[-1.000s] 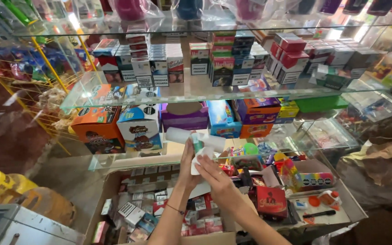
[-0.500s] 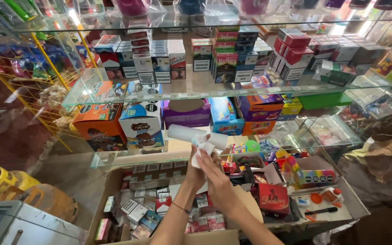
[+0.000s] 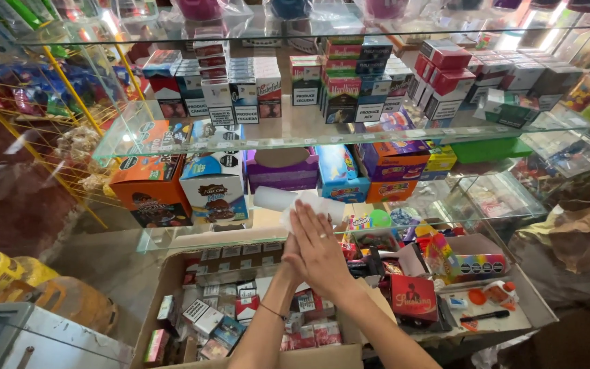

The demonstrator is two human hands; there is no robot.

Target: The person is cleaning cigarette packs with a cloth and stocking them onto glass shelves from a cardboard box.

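My right hand (image 3: 320,247) lies flat, fingers straight and together, with a ring on one finger. It presses a crumpled white paper towel (image 3: 312,203) against the glass of the lower shelf (image 3: 172,239). My left hand (image 3: 290,258) sits just under and left of it, mostly covered, with a thin bracelet on the wrist. Its fingers are hidden, so I cannot tell what it holds. A white roll (image 3: 273,198) lies on the shelf just left of the towel.
Glass shelves carry stacked small packs (image 3: 240,89) above, and an orange box (image 3: 146,188), a blue-white box (image 3: 214,184) and a purple box (image 3: 283,169) in the middle. Below are a cardboard box of packs (image 3: 206,307), a red box (image 3: 414,298) and sweets. A yellow wire rack (image 3: 49,123) stands left.
Both hands have closed in on each other and flattened over the white paper towel on the glass. The view has shifted slightly.
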